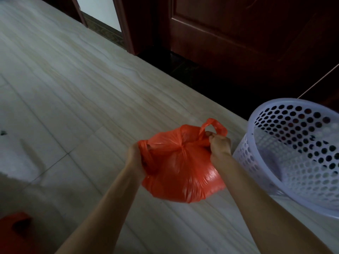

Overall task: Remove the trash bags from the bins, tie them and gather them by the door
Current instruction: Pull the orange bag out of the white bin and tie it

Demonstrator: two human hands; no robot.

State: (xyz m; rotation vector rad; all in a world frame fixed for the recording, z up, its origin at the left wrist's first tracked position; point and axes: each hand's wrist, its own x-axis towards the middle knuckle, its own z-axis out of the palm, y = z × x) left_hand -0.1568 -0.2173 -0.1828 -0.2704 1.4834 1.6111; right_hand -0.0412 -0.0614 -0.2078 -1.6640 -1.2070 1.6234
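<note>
A full red trash bag sits between my hands just above the pale floor, its top gathered into a twisted knot at the middle. My left hand grips the bag's left handle loop, which wraps around it. My right hand pinches the right handle, whose loop sticks up past my fingers. Both handles are pulled outward from the knot. To the right stands a white perforated plastic bin, tilted, with no bag lining it.
A dark wooden door and its frame run along the far wall, with a dark threshold strip below. An open doorway shows at the upper left. Another red object lies at the bottom left corner. Pale tile floor spreads left.
</note>
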